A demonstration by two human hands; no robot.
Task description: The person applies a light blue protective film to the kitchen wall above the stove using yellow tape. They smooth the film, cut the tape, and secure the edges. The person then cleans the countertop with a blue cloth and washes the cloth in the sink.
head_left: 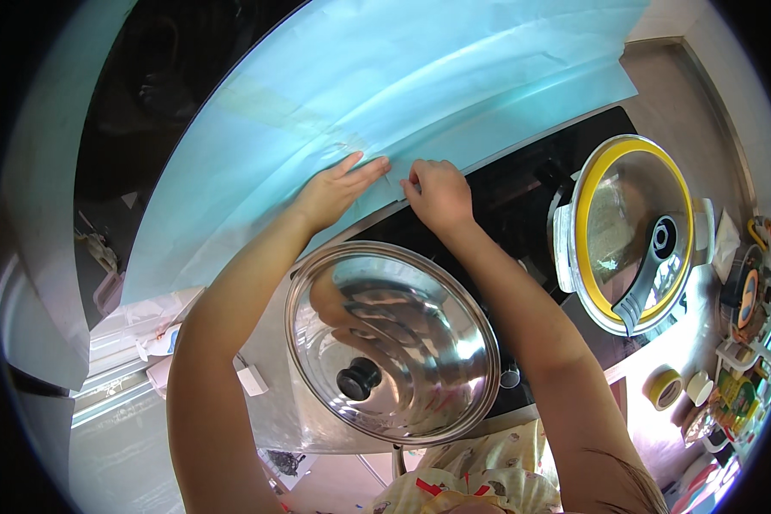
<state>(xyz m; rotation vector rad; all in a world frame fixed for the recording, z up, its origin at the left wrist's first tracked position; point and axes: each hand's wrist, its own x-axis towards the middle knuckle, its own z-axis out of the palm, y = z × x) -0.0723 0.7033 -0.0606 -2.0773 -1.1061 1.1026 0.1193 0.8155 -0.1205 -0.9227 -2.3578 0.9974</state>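
Note:
A light-blue sheet [454, 60] covers the wall behind the stove, with creases and a folded lower edge. My left hand [338, 195] lies on it near that edge, holding nothing, its fingers stretched out. Just to the right, my right hand [441, 197] is closed, fingertips pinched together close to the sheet's lower edge. What it pinches, if anything, is too small to make out. Below both hands is the black stovetop [510, 201]. A large shiny metal lid [420, 317] with a black knob sits between my forearms, hiding what it covers.
On the right of the stove stands a pot with a yellow-rimmed glass lid [584, 214] and a dark curved handle. A roll of tape [665, 390] lies on the counter at the lower right, beside crowded bottles and packages. A dark glossy panel [146, 111] is at the upper left.

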